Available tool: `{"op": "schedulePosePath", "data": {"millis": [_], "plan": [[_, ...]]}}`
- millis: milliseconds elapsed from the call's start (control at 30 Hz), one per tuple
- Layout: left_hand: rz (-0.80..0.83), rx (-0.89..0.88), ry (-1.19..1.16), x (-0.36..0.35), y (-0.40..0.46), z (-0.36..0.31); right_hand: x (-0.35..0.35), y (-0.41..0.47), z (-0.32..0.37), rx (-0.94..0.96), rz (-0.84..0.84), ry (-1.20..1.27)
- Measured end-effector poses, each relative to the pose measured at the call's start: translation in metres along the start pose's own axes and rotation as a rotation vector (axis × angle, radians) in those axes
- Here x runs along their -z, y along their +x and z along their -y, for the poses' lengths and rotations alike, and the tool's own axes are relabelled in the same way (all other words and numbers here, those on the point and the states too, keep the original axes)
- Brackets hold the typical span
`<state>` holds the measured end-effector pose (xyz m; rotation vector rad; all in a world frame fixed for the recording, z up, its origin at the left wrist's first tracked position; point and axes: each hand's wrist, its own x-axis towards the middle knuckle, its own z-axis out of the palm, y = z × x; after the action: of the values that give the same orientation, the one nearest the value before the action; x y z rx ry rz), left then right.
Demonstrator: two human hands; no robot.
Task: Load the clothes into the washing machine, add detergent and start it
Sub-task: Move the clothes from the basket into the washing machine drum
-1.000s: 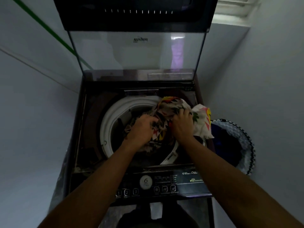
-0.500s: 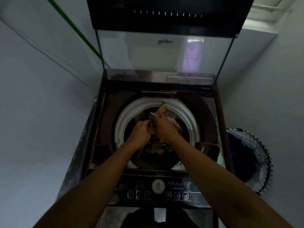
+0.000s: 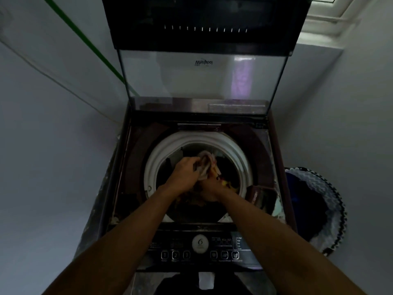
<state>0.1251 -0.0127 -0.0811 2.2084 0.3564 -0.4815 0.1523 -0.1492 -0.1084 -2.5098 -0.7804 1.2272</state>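
Note:
A top-loading washing machine stands in front of me with its glass lid (image 3: 204,77) raised upright. Its white drum rim (image 3: 155,165) circles the dark opening. Both my hands are down inside the drum. My left hand (image 3: 185,171) grips a patterned white, red and yellow cloth (image 3: 207,165). My right hand (image 3: 209,187) sits lower, pressed into the same cloth, its fingers mostly hidden in the dark.
The control panel (image 3: 200,250) with a round dial and a row of buttons runs along the near edge. A laundry basket (image 3: 319,209) with a zigzag rim stands on the floor at the right, dark clothes inside. Grey walls close in on both sides.
The patterned cloth has gone from hanging over the drum's right rim to deep inside the drum, with both hands following it down. The view has shifted right and closer.

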Motion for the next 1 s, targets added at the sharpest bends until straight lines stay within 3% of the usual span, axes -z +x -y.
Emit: {"op": "schedulePosePath", "data": {"millis": [100, 267, 500, 767, 1000], "plan": [[-0.006, 0.003, -0.009, -0.001, -0.001, -0.002, 0.007, 0.001, -0.002, 0.005, -0.245, 0.075], [-0.064, -0.081, -0.002, -0.003, -0.011, -0.028, 0.042, -0.015, -0.003, -0.007, -0.495, 0.129], [-0.162, -0.223, -0.049, -0.015, -0.009, -0.073, 0.073, -0.054, -0.018, -0.049, -0.784, 0.166], [-0.134, -0.371, 0.021, -0.058, -0.002, -0.113, 0.088, -0.110, -0.081, -0.083, -1.134, 0.291], [-0.018, -0.599, 0.115, -0.108, 0.000, -0.175, 0.074, -0.149, -0.156, -0.268, -1.189, 0.441]]}}
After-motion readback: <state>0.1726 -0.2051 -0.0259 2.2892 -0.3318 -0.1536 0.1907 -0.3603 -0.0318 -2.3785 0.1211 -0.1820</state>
